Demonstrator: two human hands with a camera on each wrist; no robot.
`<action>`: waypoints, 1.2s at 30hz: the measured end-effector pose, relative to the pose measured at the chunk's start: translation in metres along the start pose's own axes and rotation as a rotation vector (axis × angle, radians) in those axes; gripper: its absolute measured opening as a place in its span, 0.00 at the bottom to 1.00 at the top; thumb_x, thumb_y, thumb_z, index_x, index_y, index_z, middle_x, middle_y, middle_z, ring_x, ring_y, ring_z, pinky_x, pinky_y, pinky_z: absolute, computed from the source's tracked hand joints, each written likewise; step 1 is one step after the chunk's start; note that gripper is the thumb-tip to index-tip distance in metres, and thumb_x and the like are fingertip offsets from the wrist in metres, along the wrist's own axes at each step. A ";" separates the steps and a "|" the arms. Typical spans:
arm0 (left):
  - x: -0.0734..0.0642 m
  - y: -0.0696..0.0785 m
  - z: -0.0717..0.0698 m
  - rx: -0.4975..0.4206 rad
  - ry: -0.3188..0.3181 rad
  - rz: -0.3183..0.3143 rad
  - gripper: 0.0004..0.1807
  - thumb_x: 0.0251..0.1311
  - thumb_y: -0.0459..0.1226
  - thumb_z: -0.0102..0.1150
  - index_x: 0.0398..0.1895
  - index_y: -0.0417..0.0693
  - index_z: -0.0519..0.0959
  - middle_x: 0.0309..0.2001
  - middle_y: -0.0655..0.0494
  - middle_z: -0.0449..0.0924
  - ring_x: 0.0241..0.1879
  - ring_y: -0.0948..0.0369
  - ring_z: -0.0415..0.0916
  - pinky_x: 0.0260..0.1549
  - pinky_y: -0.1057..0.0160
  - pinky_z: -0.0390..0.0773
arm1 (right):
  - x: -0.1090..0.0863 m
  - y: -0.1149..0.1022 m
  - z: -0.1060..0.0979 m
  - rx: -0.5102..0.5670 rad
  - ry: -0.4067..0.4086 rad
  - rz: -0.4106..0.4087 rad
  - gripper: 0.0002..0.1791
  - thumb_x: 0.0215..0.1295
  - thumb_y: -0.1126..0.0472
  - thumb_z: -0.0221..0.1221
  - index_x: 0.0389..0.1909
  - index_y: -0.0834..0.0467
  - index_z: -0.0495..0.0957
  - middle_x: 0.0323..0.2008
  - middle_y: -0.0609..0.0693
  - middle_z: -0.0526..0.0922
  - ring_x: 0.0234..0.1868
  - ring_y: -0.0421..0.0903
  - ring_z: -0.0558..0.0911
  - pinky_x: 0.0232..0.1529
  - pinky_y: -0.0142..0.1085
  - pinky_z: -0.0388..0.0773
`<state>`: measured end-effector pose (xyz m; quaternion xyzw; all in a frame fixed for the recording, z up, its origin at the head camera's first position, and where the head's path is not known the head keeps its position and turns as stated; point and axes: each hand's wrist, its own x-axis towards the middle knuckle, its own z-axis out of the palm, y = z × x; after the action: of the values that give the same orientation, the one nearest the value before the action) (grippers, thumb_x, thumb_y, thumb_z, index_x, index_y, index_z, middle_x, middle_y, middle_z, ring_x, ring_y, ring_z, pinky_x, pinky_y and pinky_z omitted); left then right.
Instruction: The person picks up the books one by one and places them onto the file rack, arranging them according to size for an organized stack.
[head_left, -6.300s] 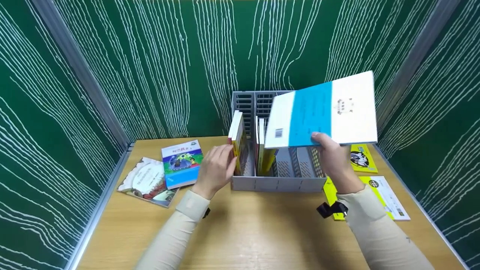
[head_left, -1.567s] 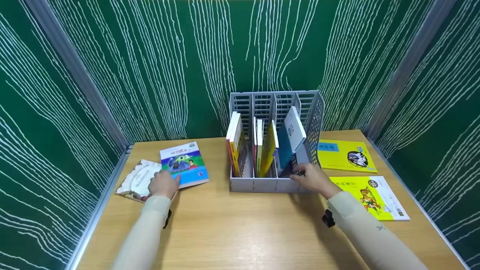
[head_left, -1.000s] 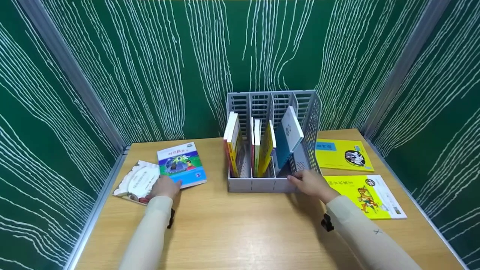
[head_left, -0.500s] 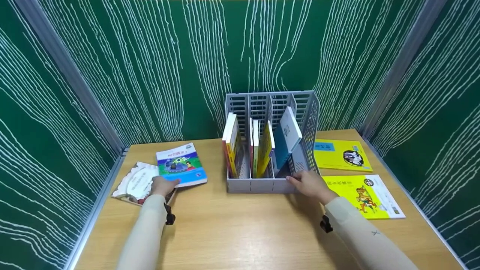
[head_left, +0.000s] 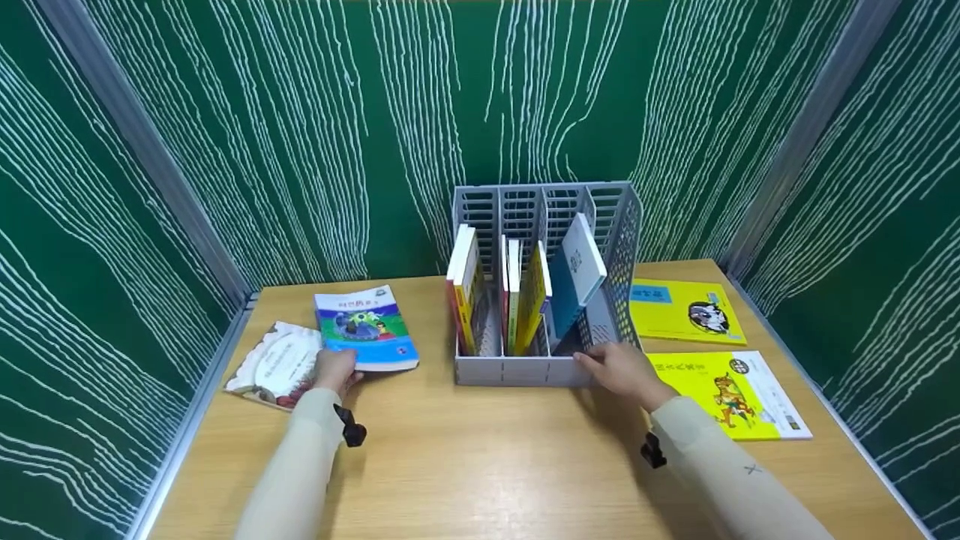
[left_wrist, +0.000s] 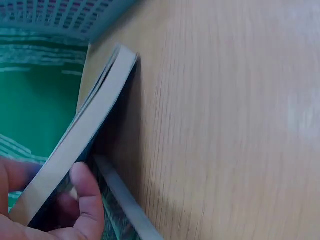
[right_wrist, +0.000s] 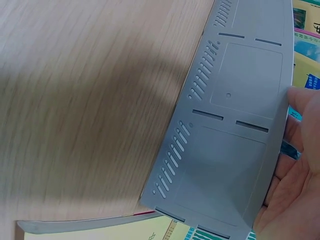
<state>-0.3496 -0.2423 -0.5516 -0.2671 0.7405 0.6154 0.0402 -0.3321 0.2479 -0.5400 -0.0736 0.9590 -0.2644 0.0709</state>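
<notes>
In the head view my left hand [head_left: 334, 369] holds the near left corner of a blue-and-white book [head_left: 367, 330]. Thumb and fingers pinch its page block [left_wrist: 82, 127] in the left wrist view, where the book tilts up. Beside and partly beneath it lies a book with a white scalloped cover [head_left: 281, 364]. My right hand [head_left: 624, 373] grips the front rim of a grey file rack [head_left: 517, 370] at its right end, fingers hooked inside. Upright in the rack are books with yellow spines [head_left: 463, 300], a yellow book [head_left: 535, 300], and a leaning teal-and-white book [head_left: 579, 270].
Two yellow books lie right of the rack: one with a dog-like picture [head_left: 686, 311] behind, one with a white band [head_left: 739, 394] in front. Green walls [head_left: 300, 135] enclose the back and sides of the wooden table [head_left: 465, 457].
The teal-and-white book went from my right hand into the rack; that hand then settled on the rim. My left hand left the rack and took hold of the blue-and-white book, shifting it slightly.
</notes>
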 end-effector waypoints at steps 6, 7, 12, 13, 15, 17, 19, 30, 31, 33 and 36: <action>-0.003 0.001 0.011 0.044 0.017 0.047 0.36 0.79 0.32 0.39 0.85 0.28 0.46 0.81 0.29 0.60 0.55 0.46 0.85 0.45 0.60 0.91 | 0.000 0.002 0.003 -0.023 0.021 -0.005 0.23 0.83 0.45 0.58 0.51 0.60 0.90 0.30 0.50 0.85 0.33 0.48 0.78 0.34 0.38 0.74; -0.004 0.002 0.012 0.048 0.018 0.063 0.36 0.80 0.32 0.39 0.85 0.27 0.46 0.81 0.28 0.60 0.56 0.44 0.86 0.46 0.59 0.91 | 0.000 0.002 0.003 -0.025 0.023 -0.005 0.23 0.83 0.45 0.58 0.51 0.60 0.90 0.31 0.50 0.86 0.33 0.48 0.79 0.35 0.38 0.75; -0.012 0.007 0.017 0.099 0.032 0.151 0.36 0.82 0.34 0.41 0.86 0.28 0.45 0.81 0.26 0.59 0.55 0.43 0.87 0.44 0.63 0.87 | -0.002 0.002 0.003 -0.028 0.024 0.002 0.24 0.83 0.44 0.58 0.53 0.60 0.90 0.44 0.56 0.91 0.39 0.50 0.81 0.41 0.42 0.80; -0.014 0.007 0.018 0.116 0.038 0.171 0.36 0.83 0.34 0.41 0.86 0.28 0.45 0.80 0.26 0.60 0.52 0.45 0.88 0.41 0.64 0.86 | -0.002 0.003 0.003 -0.027 0.024 0.002 0.24 0.82 0.44 0.58 0.54 0.60 0.90 0.46 0.57 0.92 0.40 0.51 0.81 0.43 0.43 0.81; -0.019 0.007 0.021 0.144 0.056 0.209 0.36 0.83 0.35 0.43 0.86 0.28 0.48 0.77 0.25 0.65 0.45 0.48 0.89 0.36 0.65 0.83 | -0.003 0.003 0.003 -0.026 0.024 0.000 0.23 0.82 0.45 0.58 0.54 0.60 0.89 0.48 0.59 0.92 0.41 0.51 0.82 0.44 0.44 0.82; -0.023 0.006 0.024 0.170 0.086 0.246 0.34 0.82 0.35 0.45 0.84 0.29 0.52 0.72 0.25 0.72 0.39 0.49 0.89 0.34 0.63 0.83 | -0.003 0.004 0.003 -0.022 0.022 -0.002 0.23 0.83 0.45 0.58 0.54 0.60 0.89 0.48 0.59 0.92 0.41 0.52 0.82 0.44 0.44 0.82; -0.027 0.005 0.027 0.181 0.114 0.290 0.32 0.82 0.34 0.46 0.83 0.29 0.57 0.68 0.26 0.76 0.43 0.47 0.89 0.42 0.58 0.86 | -0.003 0.004 0.004 -0.012 0.014 0.001 0.24 0.83 0.44 0.58 0.55 0.60 0.89 0.48 0.59 0.92 0.42 0.52 0.82 0.44 0.43 0.81; -0.050 0.017 0.027 0.124 0.180 0.532 0.26 0.84 0.33 0.48 0.78 0.30 0.62 0.71 0.28 0.75 0.71 0.37 0.75 0.74 0.39 0.73 | -0.009 0.001 -0.019 0.149 0.092 -0.011 0.21 0.83 0.54 0.59 0.64 0.64 0.84 0.60 0.66 0.87 0.54 0.59 0.84 0.57 0.52 0.88; -0.052 0.019 0.027 0.116 0.182 0.554 0.25 0.84 0.33 0.48 0.77 0.31 0.63 0.69 0.29 0.76 0.69 0.37 0.77 0.72 0.39 0.75 | -0.011 0.000 -0.024 0.162 0.119 -0.020 0.21 0.83 0.54 0.59 0.65 0.65 0.83 0.61 0.66 0.86 0.55 0.60 0.84 0.60 0.54 0.87; -0.058 0.023 0.027 0.113 0.205 0.613 0.23 0.83 0.33 0.49 0.75 0.32 0.66 0.66 0.30 0.80 0.65 0.38 0.81 0.68 0.39 0.79 | -0.013 -0.004 -0.032 0.197 0.180 -0.038 0.21 0.83 0.56 0.59 0.66 0.66 0.82 0.61 0.66 0.86 0.56 0.61 0.85 0.64 0.58 0.85; -0.068 0.029 0.027 0.128 0.252 0.721 0.20 0.82 0.33 0.52 0.71 0.32 0.69 0.61 0.30 0.83 0.59 0.38 0.85 0.62 0.37 0.83 | -0.018 -0.012 -0.045 0.238 0.281 -0.071 0.20 0.82 0.58 0.59 0.64 0.67 0.82 0.57 0.67 0.88 0.55 0.63 0.87 0.62 0.58 0.86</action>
<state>-0.3118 -0.1912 -0.5062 -0.0600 0.8230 0.5047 -0.2535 -0.3214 0.2636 -0.4941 -0.0610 0.9182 -0.3860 -0.0651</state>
